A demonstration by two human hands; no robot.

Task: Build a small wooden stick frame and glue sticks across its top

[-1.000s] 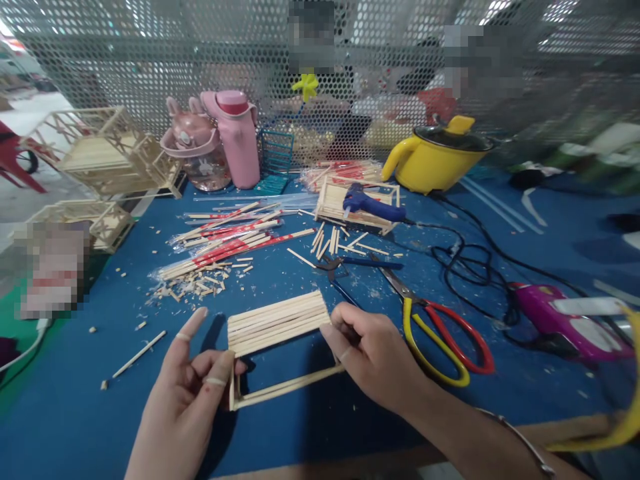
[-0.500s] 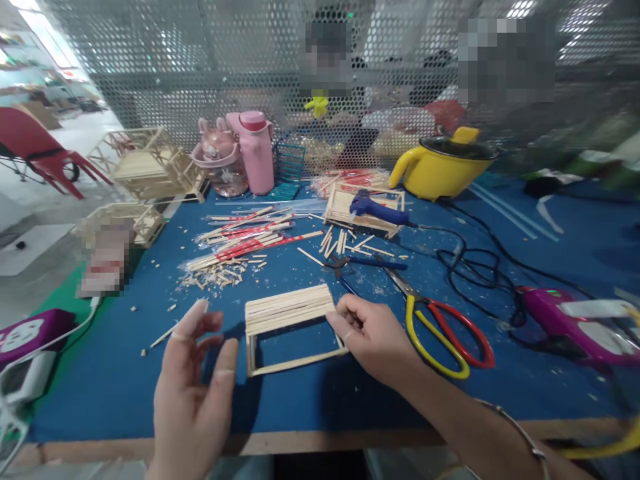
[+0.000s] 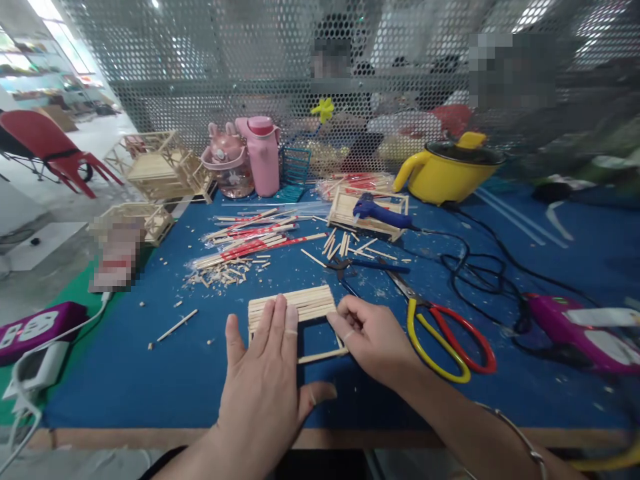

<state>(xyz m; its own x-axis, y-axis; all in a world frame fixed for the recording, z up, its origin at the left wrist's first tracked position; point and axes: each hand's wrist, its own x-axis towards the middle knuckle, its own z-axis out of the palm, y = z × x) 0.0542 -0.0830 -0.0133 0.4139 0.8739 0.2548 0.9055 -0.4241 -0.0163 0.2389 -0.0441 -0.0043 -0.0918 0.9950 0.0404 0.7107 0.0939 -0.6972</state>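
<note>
A small rectangular frame of wooden sticks point(image 3: 314, 301) lies on the blue table, its far part covered by a row of sticks side by side. My left hand point(image 3: 267, 373) lies palm down over its left side, fingers stretched flat on the row of sticks and thumb spread out to the right. At the frame's right edge my right hand point(image 3: 367, 330) is closed, thumb and fingers pinching the side of the frame. The left front corner is hidden under my left hand. Scissors point(image 3: 440, 333) with one yellow and one red handle rest just right of my right hand.
Beyond the frame lie pliers point(image 3: 343, 265), cut stick pieces point(image 3: 345, 243) and bundled sticks in plastic point(image 3: 250, 247). A blue glue gun point(image 3: 383, 212) rests on another stick frame. A yellow pot point(image 3: 445, 175), pink bottle point(image 3: 264, 163) and metal mesh point(image 3: 200, 67) stand behind. Cables run at right.
My left hand has moved right from beside the frame and come down flat on the row of sticks. My right hand keeps its pinch at the frame's right edge.
</note>
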